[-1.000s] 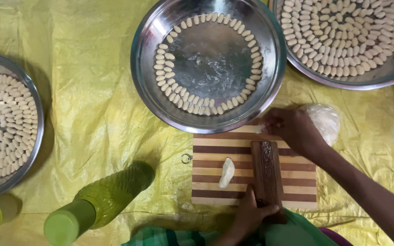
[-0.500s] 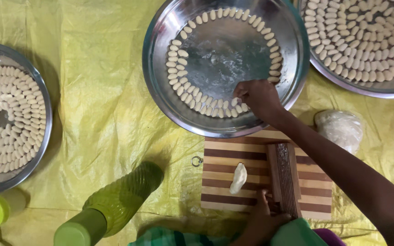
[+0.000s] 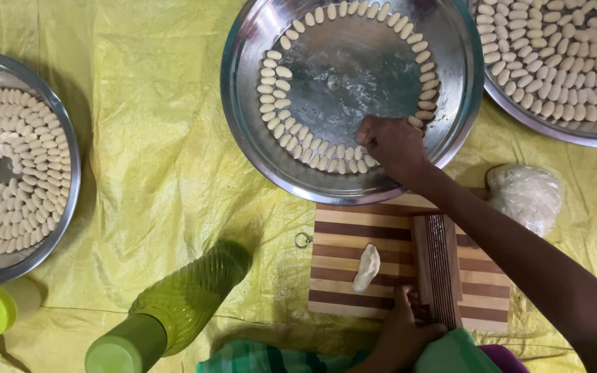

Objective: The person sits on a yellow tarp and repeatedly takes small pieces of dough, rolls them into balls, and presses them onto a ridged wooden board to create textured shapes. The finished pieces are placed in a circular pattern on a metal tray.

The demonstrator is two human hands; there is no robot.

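Over the middle tray [image 3: 250, 41], the right hand [image 3: 392, 144] is bunched, fingertips together among the dough pieces [image 3: 326, 157], any grasp hidden; left hand [image 3: 403, 330] presses the ridged block [image 3: 438, 266] on the board [image 3: 340, 235], beside a dough lump [image 3: 367, 266].

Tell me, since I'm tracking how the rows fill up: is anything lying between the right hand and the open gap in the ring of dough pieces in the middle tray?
Nothing visible does. The right hand is already inside the middle tray, at the ring of dough pieces beside the gap, with only bare tray floor around it.
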